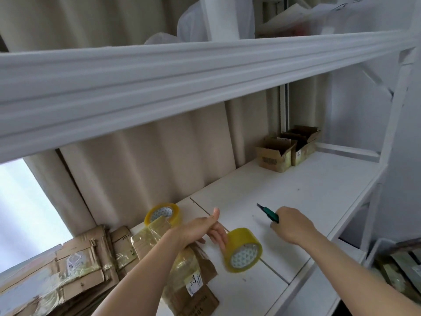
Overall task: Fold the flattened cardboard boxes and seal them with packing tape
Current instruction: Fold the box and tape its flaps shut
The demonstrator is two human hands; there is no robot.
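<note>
We have our left hand (200,229) reaching over the white bench (319,190), thumb raised and fingers extended down against the side of a yellow packing tape roll (243,250), which sits tilted on its edge near the front of the bench; whether those fingers actually hook the roll or only touch it we cannot tell. Our right hand (290,225) is curled around a green utility knife (268,213), whose dark tip points away from us, toward the back of the bench. A second tape roll (163,213) stands further back, just behind a taped, flattened cardboard box (193,270) lying under our left forearm, and a stack of flattened boxes (63,270) leans at the left end. 2 small open boxes (287,149) sit well apart at the far right. The main risk we see is the roll: resting on its rim close to the bench's front edge, it could roll off if our fingers slip or merely nudge it. The knife is the second worry, since with the tip out and both hands working near each other, a careless sweep toward the tape could nick the left fingers. The box under our forearm could also slide forward and drop if we drag the arm back.
</note>
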